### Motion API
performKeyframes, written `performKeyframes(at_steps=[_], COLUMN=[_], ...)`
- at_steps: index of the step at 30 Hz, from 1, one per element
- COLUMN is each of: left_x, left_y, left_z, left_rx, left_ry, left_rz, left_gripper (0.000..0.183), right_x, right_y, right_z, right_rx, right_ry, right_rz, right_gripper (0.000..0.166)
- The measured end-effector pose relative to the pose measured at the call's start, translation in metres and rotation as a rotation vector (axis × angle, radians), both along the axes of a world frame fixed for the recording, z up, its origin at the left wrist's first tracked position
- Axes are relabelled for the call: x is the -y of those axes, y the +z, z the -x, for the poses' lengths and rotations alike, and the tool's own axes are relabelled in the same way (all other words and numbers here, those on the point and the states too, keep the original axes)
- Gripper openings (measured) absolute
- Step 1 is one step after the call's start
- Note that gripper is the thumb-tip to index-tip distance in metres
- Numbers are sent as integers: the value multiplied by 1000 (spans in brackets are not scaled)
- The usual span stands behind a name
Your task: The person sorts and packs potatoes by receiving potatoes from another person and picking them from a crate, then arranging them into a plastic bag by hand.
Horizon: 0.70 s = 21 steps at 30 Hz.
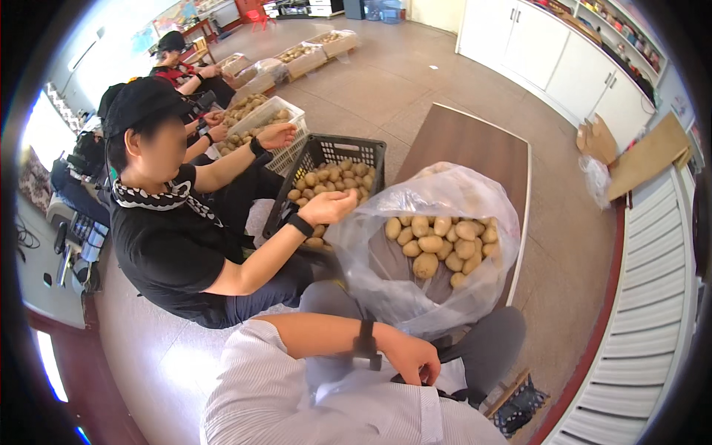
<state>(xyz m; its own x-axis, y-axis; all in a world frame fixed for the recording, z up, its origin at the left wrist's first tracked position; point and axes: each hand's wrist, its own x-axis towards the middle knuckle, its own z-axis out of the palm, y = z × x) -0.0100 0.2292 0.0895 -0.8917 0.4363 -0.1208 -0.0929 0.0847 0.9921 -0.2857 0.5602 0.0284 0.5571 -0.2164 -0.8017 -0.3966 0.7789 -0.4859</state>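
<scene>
My left hand [410, 356], with a black band at the wrist, rests bent at my waist over my striped shirt, its fingers curled down beside something dark. Whether it holds anything is unclear. My right hand is not visible. In front of my knees a clear plastic bag [361, 267] lies wide open on a brown board-like surface [467, 139]. Inside it are several potatoes [430, 243], with a larger potato [425, 266] at the near side of the pile. Left of the bag stands a black plastic crate [347, 146] with more potatoes [334, 181] in it.
A person in a black cap [167, 233] sits close on my left, one hand [328, 207] between crate and bag. Beyond are other seated people, a white crate [292, 111] and potato-filled boxes [303, 58]. White cabinets [534, 44] stand ahead right; a white slatted panel [639, 311] lies right.
</scene>
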Motion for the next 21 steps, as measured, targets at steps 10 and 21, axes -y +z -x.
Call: performKeyframes(at_steps=[10, 21], left_x=[-4, 96], left_y=[28, 19], left_z=[-24, -30], left_rx=[134, 261], left_ry=[74, 1304], left_rz=[36, -544], left_gripper=[44, 14], right_x=[98, 313], right_y=[66, 20], right_z=[1, -74], right_rx=[393, -612], right_ry=[313, -131], right_rz=[276, 1543], right_gripper=[31, 46])
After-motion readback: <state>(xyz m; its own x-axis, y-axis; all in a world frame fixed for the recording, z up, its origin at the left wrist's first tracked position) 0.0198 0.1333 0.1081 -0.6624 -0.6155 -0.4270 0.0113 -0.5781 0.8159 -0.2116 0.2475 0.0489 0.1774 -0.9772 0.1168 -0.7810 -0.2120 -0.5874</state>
